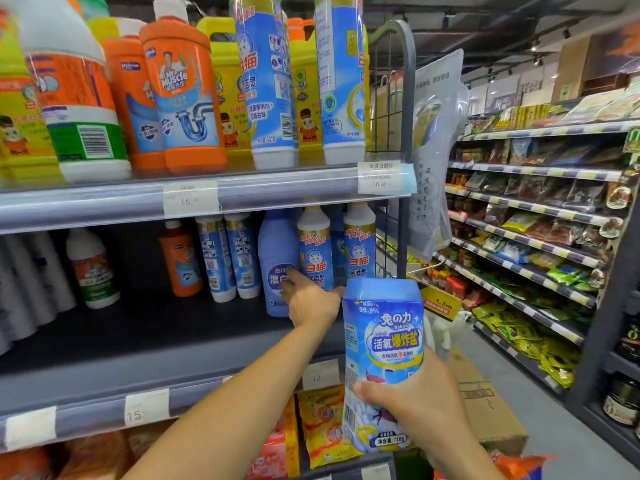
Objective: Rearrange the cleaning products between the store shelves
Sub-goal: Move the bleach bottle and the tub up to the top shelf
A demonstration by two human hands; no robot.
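My right hand [412, 393] grips a blue and white jar of cleaning salt [382, 344] and holds it upright in front of the middle shelf [145, 344]. My left hand [310, 299] reaches into that shelf with fingers straight, touching the front of a pale blue bleach bottle [277, 251]. Right behind the hand stand two blue and white toilet-cleaner bottles [358, 247]. Further left on the same shelf are two slim blue bottles [227, 254], an orange bottle [180, 258] and a white bottle [91, 268].
The top shelf [104, 202] is packed with orange, yellow and blue cleaner bottles. Snack packets fill the lower shelf [322, 424]. A grey wire end panel [401, 133] closes the shelf's right side. A cardboard box [485, 403] sits on the aisle floor, with food shelves [536, 209] opposite.
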